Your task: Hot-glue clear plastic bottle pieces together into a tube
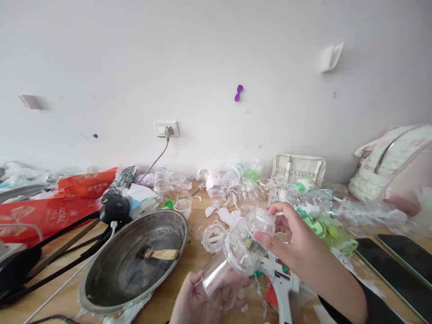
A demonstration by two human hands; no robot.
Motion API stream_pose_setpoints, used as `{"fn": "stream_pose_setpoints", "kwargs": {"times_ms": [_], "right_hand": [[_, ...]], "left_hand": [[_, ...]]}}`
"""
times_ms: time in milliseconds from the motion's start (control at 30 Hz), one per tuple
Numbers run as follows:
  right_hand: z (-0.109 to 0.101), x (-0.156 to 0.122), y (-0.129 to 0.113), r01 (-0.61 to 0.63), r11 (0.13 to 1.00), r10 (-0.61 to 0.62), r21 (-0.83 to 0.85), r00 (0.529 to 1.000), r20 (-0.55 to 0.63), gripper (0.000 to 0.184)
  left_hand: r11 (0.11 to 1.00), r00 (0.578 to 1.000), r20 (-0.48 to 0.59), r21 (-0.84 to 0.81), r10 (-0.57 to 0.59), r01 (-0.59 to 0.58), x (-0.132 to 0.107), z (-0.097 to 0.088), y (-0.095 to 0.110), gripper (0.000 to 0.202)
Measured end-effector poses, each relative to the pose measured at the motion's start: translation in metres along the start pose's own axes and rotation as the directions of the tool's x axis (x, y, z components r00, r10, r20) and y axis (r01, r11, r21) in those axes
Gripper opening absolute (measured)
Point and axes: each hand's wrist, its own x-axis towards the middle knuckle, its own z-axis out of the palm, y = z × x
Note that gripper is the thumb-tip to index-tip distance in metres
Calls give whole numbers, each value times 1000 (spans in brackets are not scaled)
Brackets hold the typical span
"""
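Note:
A clear plastic bottle assembly (219,279), seemingly made of cut bottle parts joined together, is held at a tilt above the table. My left hand (194,297) wraps round its lower, tube-like end from below; its fingers show through the plastic. My right hand (292,245) grips the upper end, with thumb and fingers either side of a clear, neck-like part (263,220). Frosty white bits cover the joint in the middle. Behind my right wrist lies a white glue gun (286,288) with a red trigger, partly hidden.
On the left is a metal basin (184,229) with a wooden-handled brush (164,254). Red bags (84,184) and black straps lie further left. Cut plastic scraps (248,186) line the wall. Two phones (388,265) and a pale backpack (388,166) are at the right.

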Motion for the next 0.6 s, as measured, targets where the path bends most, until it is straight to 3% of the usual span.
{"fn": "stream_pose_setpoints", "kwargs": {"times_ms": [200, 333, 400, 500, 600], "right_hand": [[-10, -2, -3, 51, 999, -51, 6, 999, -5, 29], [-8, -3, -5, 4, 999, -5, -33, 1000, -22, 35], [0, -3, -5, -6, 998, 1, -64, 997, -75, 43], [13, -1, -2, 52, 990, -72, -128, 986, -150, 53], [13, -3, -1, 185, 961, -224, -204, 956, -189, 53]], "left_hand": [[990, 991, -125, 139, 56, -38, 2, 2, 1, 25], [989, 992, -116, 143, 56, -39, 3, 4, -1, 22], [975, 995, -76, 220, 64, -46, 3, 3, -3, 33], [925, 999, -7, 378, 47, -41, 1, 1, -7, 52], [924, 999, -11, 380, 36, -29, -2, 2, -7, 46]]}}
